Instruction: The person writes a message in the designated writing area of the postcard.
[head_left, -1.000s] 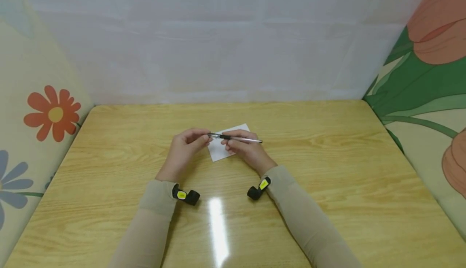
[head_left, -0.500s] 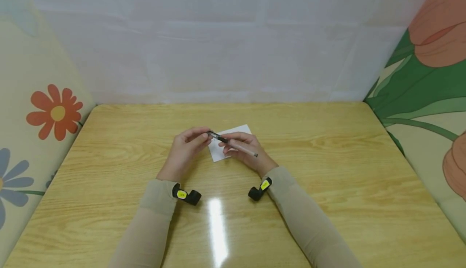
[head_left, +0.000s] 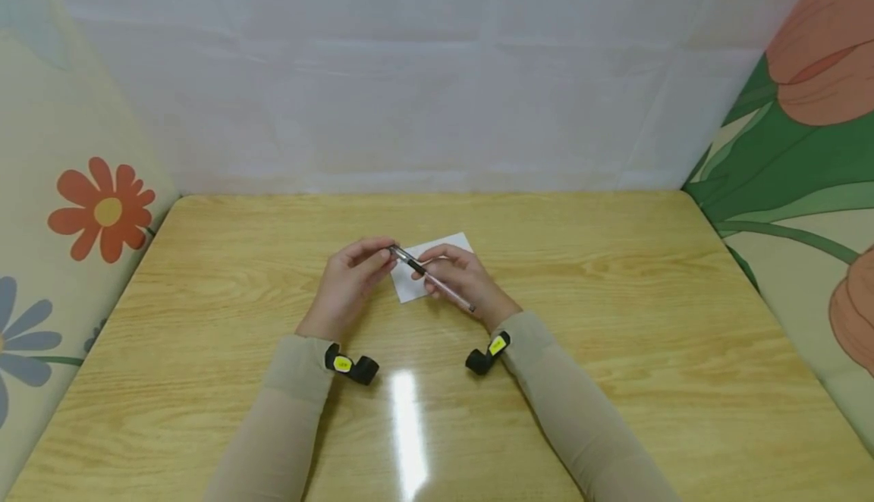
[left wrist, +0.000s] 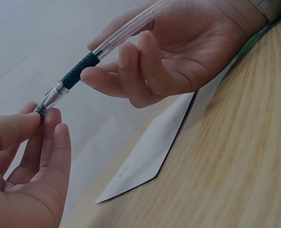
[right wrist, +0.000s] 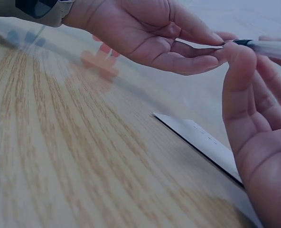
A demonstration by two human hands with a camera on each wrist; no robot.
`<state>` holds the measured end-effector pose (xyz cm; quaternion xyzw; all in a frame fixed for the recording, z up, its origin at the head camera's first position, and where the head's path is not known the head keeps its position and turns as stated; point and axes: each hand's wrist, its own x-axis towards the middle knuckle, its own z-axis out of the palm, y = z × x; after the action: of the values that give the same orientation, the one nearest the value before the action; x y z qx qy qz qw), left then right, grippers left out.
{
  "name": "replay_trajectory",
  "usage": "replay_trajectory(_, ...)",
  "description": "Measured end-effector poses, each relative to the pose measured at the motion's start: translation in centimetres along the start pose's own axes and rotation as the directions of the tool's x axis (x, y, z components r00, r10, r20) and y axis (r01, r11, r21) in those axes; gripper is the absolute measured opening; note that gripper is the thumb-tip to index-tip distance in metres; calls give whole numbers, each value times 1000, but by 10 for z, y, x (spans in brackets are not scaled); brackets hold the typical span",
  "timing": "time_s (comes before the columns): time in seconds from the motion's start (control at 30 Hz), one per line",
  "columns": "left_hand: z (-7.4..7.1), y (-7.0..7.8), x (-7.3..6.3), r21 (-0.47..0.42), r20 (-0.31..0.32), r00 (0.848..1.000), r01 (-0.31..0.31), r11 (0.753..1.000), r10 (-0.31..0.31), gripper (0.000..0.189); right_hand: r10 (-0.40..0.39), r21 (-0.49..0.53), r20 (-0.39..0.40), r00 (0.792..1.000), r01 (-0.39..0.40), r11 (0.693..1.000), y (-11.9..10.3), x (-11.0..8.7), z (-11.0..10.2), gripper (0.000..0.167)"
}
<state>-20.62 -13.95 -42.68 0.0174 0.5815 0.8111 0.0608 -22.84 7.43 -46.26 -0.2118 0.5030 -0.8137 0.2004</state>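
Observation:
A pen (head_left: 416, 265) with a clear barrel and a dark grip is held between both hands above the table, slanting down to the right in the head view. My left hand (head_left: 344, 282) pinches its dark end between thumb and fingers, close to a short clear section (left wrist: 55, 96). Near the grip, the fingers of my right hand (head_left: 474, 282) hold the barrel, which runs back over that palm. Beneath the hands lies a white card (head_left: 408, 287) with small dark marks, partly covered by the right hand in the head view.
The wood-grain table (head_left: 225, 350) carries a bright light reflection in front. A white sheet (head_left: 437, 92) hangs behind it. Flower-patterned panels stand at the left (head_left: 109, 108) and right (head_left: 806, 168). Each wrist wears a black camera band.
The pen's right end has swung down and toward the body, from nearly level to a clear slant. Its left end stays in the left hand's pinch. The right fingers have shifted slightly.

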Motion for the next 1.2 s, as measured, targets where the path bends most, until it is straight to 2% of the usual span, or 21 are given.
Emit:
replay_trajectory(0.13,3,0,0,-26,-3,1000,-22,999,22,28,-16,-58,4,1000,16,998,3,1,-2,28)
replay_trajectory(0.3,3,-1,0,-30,15,999,-48,998,48,30,-41,-44,38,998,43,998,4,2,-4,33)
replay_trajectory(0.57,5,0,1,-17,20,999,-50,999,50,25,-36,-49,31,999,38,998,4,2,-5,35)
replay_trajectory(0.83,3,1,0,37,42,998,-44,998,43,18,-45,-47,10,999,46,998,4,1,-5,33)
replay_trajectory(1.2,3,2,0,102,58,997,-46,994,40,26,-82,-53,-29,996,81,995,1,-1,-6,33)
